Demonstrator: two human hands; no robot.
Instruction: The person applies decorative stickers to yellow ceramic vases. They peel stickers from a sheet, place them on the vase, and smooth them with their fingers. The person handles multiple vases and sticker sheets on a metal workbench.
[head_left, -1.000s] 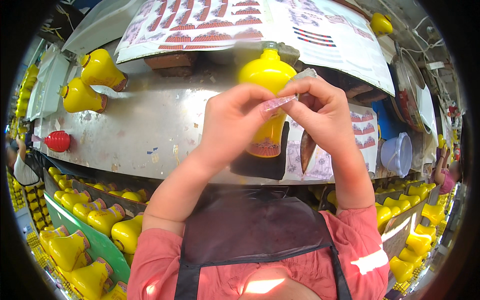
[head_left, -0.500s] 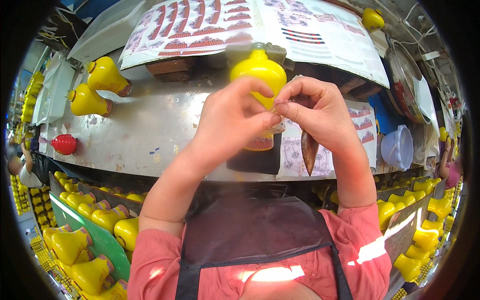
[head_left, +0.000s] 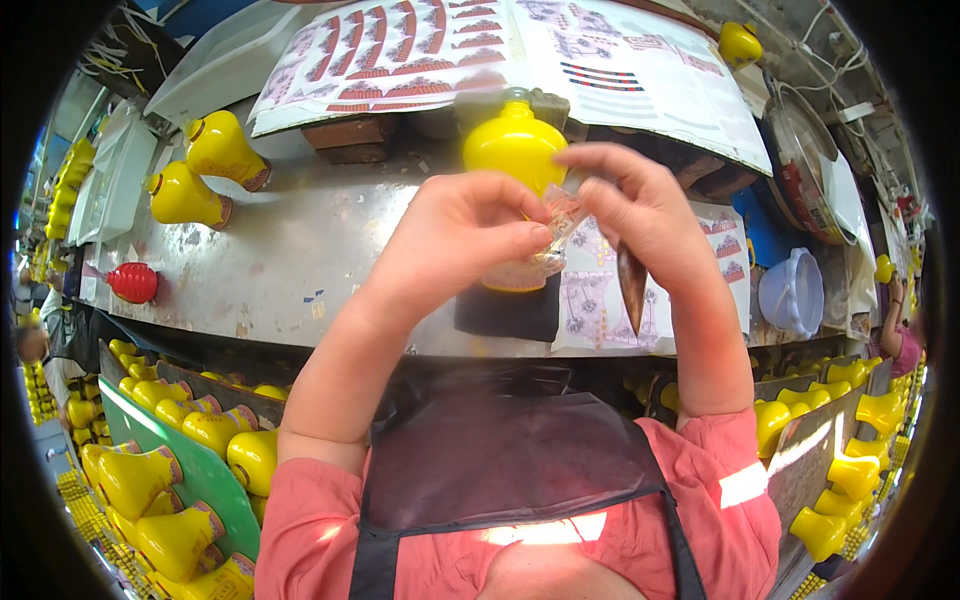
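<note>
My left hand (head_left: 465, 235) is closed in a pinch on a crinkled, clear printed film (head_left: 562, 222), which looks like a decal. At the film's right edge is my right hand (head_left: 640, 210), its index finger and thumb apart. A brown pointed tool with a leaf-shaped blade (head_left: 631, 290) hangs from the right hand, its tip down; the held end is hidden by the fingers. Just beyond both hands a yellow vase (head_left: 512, 145) has its neck away from me, its lower part mostly hidden by my left hand and the film. A dark cloth (head_left: 508, 312) lies under its near end.
Printed decal sheets (head_left: 640, 90) lie on a raised board at the back, another sheet (head_left: 610, 310) near my right hand. Left on the metal table (head_left: 330, 240) are two yellow vases (head_left: 190, 195) and a red ribbed container (head_left: 132, 283). A pale bucket (head_left: 792, 293) stands right; racked vases (head_left: 215, 430) flank me.
My right hand has drawn away from the left fingertips and its fingers have spread. The clear film now shows between the hands. The brown tool has shifted slightly right.
</note>
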